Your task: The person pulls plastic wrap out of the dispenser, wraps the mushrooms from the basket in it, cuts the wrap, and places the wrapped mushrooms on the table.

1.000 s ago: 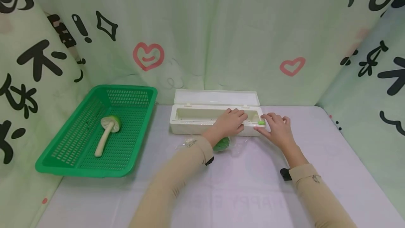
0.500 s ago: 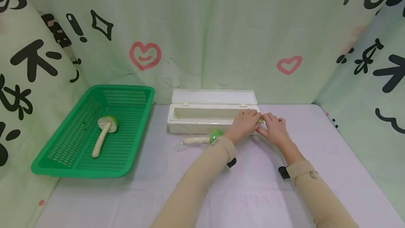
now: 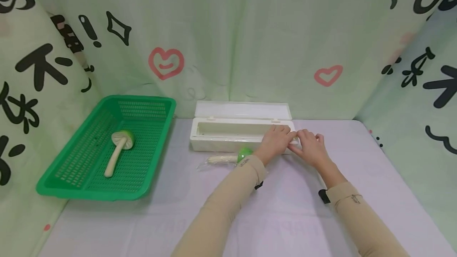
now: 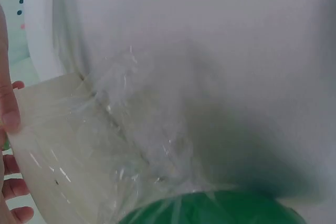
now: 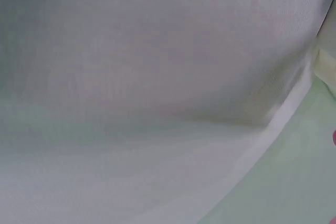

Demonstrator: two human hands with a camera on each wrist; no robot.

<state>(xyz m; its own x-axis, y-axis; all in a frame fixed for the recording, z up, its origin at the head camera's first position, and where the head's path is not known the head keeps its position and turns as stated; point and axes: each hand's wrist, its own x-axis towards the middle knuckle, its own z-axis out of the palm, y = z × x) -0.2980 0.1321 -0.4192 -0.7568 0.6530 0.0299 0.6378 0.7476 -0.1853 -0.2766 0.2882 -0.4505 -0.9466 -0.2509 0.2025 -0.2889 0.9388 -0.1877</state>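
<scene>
A long white plastic-wrap box (image 3: pixel 228 144) lies at the table's far edge with its lid up. My left hand (image 3: pixel 276 140) reaches over its right part, several fingers bent by the front rim. What this hand holds, if anything, is hidden. Meeting its fingertips, my right hand (image 3: pixel 310 146) pinches the box's right end, where the small green slider (image 4: pixel 6 143) barely shows. Clear film (image 4: pixel 126 129) hangs over the box front in the left wrist view. Before the box lies a film-wrapped toy mushroom (image 3: pixel 223 159) with pale stem and green cap, partly behind my left wrist.
A green plastic basket (image 3: pixel 150 181) stands on the left, holding an unwrapped toy mushroom (image 3: pixel 120 146) with a green cap and pale stem. A printed curtain (image 3: pixel 271 50) encloses the table (image 3: pixel 285 217) behind and at both sides.
My left hand has moved right along the box to meet the right hand at its end, uncovering more of the wrapped toy mushroom. The right hand has stayed at the box end.
</scene>
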